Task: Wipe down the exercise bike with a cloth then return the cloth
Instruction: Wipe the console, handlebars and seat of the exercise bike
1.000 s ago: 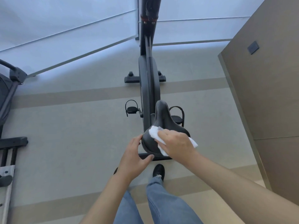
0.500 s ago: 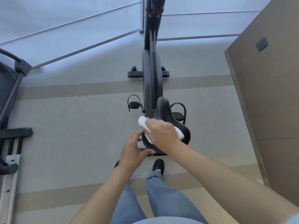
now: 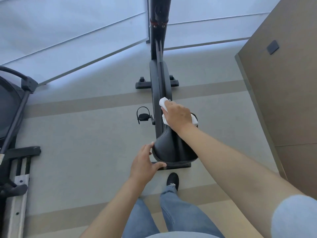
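A black exercise bike (image 3: pixel 160 78) stands on the floor ahead of me, with its black saddle (image 3: pixel 173 150) nearest. My right hand (image 3: pixel 178 115) grips a white cloth (image 3: pixel 163 102) and presses it on the narrow front tip of the saddle, by the frame. My left hand (image 3: pixel 145 162) rests on the saddle's rear left edge, thumb under the back rim and fingers along the side. The cloth shows at both sides of my right hand. The left pedal (image 3: pixel 143 115) is visible; the right pedal is mostly hidden by my hand.
Another black exercise machine (image 3: pixel 15 127) stands at the left edge. A brown wall panel (image 3: pixel 281 86) rises on the right. White blinds (image 3: pixel 72 30) cover the window behind the bike. My shoe (image 3: pixel 172 182) and jeans are just behind the bike's rear foot.
My right hand slid the cloth forward along the saddle, from the wide rear part to the front tip. My left hand stayed at the saddle's rear left edge.
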A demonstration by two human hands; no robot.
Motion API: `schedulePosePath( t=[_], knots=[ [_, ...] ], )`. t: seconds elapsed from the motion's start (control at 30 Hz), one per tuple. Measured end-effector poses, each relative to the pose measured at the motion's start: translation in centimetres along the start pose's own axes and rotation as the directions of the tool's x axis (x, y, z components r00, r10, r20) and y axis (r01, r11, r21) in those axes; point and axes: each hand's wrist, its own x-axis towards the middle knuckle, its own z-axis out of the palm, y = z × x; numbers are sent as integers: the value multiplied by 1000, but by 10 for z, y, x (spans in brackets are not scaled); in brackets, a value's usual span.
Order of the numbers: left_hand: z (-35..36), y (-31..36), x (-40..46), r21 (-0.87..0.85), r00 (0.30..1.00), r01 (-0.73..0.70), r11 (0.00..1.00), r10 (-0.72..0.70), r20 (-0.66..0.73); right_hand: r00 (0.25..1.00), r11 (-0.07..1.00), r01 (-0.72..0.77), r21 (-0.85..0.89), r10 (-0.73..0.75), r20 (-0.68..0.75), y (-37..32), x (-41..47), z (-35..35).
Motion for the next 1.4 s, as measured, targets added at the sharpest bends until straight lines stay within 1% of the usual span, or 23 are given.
schedulePosePath(
  t=[0.1, 0.17, 0.23, 0.33, 0.4, 0.47, 0.5, 0.57, 0.63, 0.67, 0.73, 0.8, 0.9, 0.93, 1.0, 1.1, 1.23, 1.4],
  knots=[
    [-3, 4, -1, 44, 1000, 11, 999, -12, 20, 1000, 998, -25, 51, 25, -8, -3, -13, 1],
    [-7, 6, -1, 69, 999, 16, 997, -19, 44, 999, 994, 16, 106, -11, -51, 0, -39, -2],
    [-11, 8, -1, 105, 997, 16, 994, -24, 73, 995, 993, 65, 97, -57, -82, 2, -69, -3],
    [-21, 10, 1, 158, 992, 23, 987, -42, 117, 994, 995, 90, 32, -88, -57, 6, -104, -5],
    [-30, 14, 4, 117, 991, 64, 991, -77, 106, 998, 995, 60, 77, -60, -4, 10, -120, -9],
    [-40, 19, 8, 45, 993, 98, 994, -100, 67, 998, 991, -15, 131, 6, 69, 11, -129, -15],
    [-46, 23, 10, 29, 994, 90, 995, -92, 57, 991, 984, -81, 157, 63, 119, 11, -133, -19],
    [-57, 31, 14, 45, 997, 40, 998, -43, 57, 961, 940, -260, 219, 229, 155, 10, -139, -29],
    [-71, 41, 20, 88, 997, -29, 996, 23, 70, 906, 856, -424, 296, 397, 149, 8, -145, -46],
    [-79, 46, 23, 110, 995, -71, 991, 63, 75, 877, 813, -478, 334, 460, 136, 6, -148, -55],
    [-95, 60, 27, 145, 984, -167, 975, 156, 86, 827, 740, -544, 396, 552, 105, 0, -155, -72],
    [-112, 75, 30, 121, 966, -251, 960, 240, 99, 785, 687, -578, 440, 616, 67, -7, -160, -92],
    [-143, 94, 31, 47, 932, -353, 935, 347, 101, 738, 634, -586, 504, 674, 10, -16, -163, -121],
    [-154, 99, 31, 52, 919, -388, 920, 383, 91, 724, 620, -586, 523, 690, -8, -19, -163, -132],
    [-176, 107, 29, 116, 890, -455, 883, 451, 64, 706, 612, -577, 541, 707, -47, -25, -163, -153],
    [-204, 121, 23, 200, 858, -506, 839, 513, 19, 726, 668, -543, 508, 678, -117, -37, -161, -181],
    [-232, 135, 9, 242, 828, -531, 812, 558, -56, 737, 705, -497, 506, 651, -182, -52, -161, -203],
    [-261, 144, -1, 327, 796, -521, 789, 587, -150, 771, 746, -442, 498, 600, -213, -52, -145, -233]
  ],
)
